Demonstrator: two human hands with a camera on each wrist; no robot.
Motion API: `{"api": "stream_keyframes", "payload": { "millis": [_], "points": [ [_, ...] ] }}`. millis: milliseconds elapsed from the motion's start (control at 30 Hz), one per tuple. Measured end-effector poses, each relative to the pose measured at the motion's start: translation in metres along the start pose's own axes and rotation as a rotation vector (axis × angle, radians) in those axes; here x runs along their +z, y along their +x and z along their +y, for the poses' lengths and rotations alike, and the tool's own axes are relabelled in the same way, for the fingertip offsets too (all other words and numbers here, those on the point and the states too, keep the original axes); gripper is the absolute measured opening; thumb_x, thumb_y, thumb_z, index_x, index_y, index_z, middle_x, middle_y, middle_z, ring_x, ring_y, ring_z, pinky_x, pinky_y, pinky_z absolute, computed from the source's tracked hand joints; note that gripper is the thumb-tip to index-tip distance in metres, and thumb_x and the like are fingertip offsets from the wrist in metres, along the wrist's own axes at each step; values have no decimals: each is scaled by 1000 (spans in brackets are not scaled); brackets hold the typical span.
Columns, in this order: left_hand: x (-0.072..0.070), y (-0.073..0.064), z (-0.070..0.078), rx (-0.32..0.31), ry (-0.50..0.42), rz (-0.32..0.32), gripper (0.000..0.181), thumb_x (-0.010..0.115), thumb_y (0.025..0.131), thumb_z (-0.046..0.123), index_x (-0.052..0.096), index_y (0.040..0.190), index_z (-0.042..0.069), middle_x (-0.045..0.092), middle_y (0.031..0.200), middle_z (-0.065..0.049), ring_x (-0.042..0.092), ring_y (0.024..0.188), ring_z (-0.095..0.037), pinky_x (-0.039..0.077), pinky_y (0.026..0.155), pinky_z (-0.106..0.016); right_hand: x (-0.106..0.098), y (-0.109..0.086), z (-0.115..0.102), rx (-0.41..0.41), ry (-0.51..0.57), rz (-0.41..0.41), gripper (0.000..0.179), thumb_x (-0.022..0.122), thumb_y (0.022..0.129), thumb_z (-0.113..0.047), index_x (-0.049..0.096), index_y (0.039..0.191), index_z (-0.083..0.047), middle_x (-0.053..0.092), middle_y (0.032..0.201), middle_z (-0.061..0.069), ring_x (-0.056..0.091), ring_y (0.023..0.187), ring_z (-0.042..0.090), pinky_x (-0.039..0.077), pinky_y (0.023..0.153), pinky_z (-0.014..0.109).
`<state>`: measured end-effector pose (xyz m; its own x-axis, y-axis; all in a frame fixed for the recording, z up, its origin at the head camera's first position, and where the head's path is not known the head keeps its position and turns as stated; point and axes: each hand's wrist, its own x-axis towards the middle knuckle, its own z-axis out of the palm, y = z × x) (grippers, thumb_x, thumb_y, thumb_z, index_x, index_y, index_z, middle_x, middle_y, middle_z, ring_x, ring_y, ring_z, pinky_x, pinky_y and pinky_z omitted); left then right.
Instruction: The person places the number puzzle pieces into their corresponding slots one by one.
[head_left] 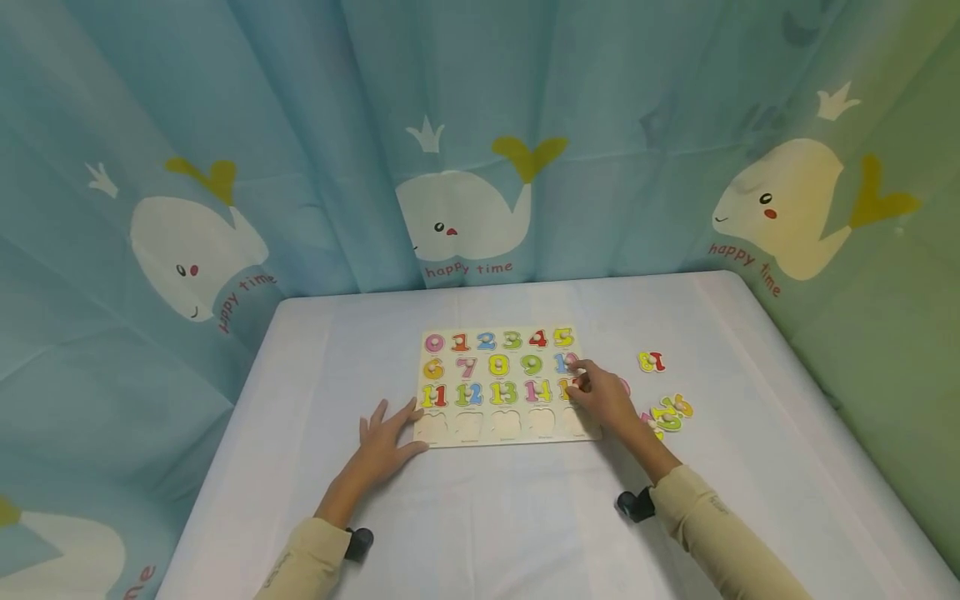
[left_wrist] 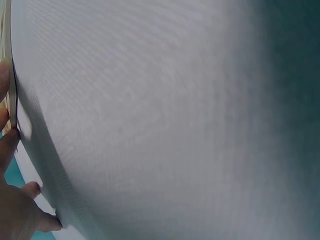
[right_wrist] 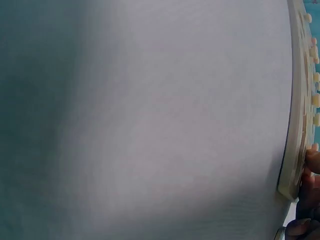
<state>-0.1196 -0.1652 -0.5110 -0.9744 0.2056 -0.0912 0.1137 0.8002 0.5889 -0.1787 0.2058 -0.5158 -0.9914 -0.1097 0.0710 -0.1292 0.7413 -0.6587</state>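
A wooden number puzzle board [head_left: 487, 443] lies flat on the table, its upper three rows filled with colourful knobbed numbers and its bottom row showing bare recesses. My left hand [head_left: 384, 446] rests at the board's lower left corner, fingers spread, fingertips touching the edge. In the left wrist view, those fingers [left_wrist: 9, 145] meet the board's side. At the right end of the third row, my right hand [head_left: 606, 398] pinches a number puzzle piece [head_left: 565, 388], partly covered by the fingers. The right wrist view shows fingertips [right_wrist: 312, 161] low beside the board's edge and knobs.
Right of the board lie an 18 piece [head_left: 651, 362] and several overlapping number pieces [head_left: 666, 417]. A pink piece [head_left: 626, 386] peeks out behind the right hand. White cloth covers the table [head_left: 337, 350]; a blue whale-print curtain [head_left: 322, 208] hangs around it.
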Motion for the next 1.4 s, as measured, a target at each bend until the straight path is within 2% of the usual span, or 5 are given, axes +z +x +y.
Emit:
{"api": "stream_keyframes", "payload": {
  "millis": [267, 867, 1033, 1267, 1400],
  "points": [
    [1, 1, 0, -5, -16, -3, 58, 72, 83, 30, 53, 133, 9, 37, 147, -12, 8, 138, -43, -6, 105, -63, 2, 4, 3, -13, -56, -38, 42, 68, 86, -10, 54, 123, 3, 59, 82, 6, 52, 70, 18, 43, 60, 31],
    [-11, 10, 1, 6, -7, -17, 62, 72, 83, 29, 49, 136, 6, 35, 147, -14, 5, 138, -45, -8, 104, -64, 4, 13, -1, -13, -18, -10, 39, 67, 86, -9, 55, 121, 4, 57, 85, 9, 51, 74, 21, 43, 63, 32],
    [-7, 8, -3, 12, -6, 3, 60, 72, 82, 28, 52, 133, 5, 37, 146, -14, 7, 137, -46, -7, 103, -66, 7, 11, 2, -21, -16, -13, 39, 66, 86, -10, 55, 121, 4, 57, 86, 9, 51, 74, 21, 43, 63, 33],
    [3, 4, -3, 10, -12, -2, 59, 72, 83, 32, 53, 133, 7, 37, 147, -12, 7, 138, -44, -6, 103, -65, 8, 2, 6, 38, -26, -32, 40, 66, 87, -11, 55, 123, 2, 55, 87, 8, 49, 76, 20, 43, 65, 32],
    [2, 2, -2, -1, -11, 11, 60, 72, 82, 31, 52, 134, 8, 37, 147, -13, 7, 138, -44, -6, 104, -65, 7, 2, 5, 8, -19, -25, 39, 66, 87, -11, 55, 122, 3, 53, 85, 8, 48, 75, 20, 42, 63, 32]
  ]
}}
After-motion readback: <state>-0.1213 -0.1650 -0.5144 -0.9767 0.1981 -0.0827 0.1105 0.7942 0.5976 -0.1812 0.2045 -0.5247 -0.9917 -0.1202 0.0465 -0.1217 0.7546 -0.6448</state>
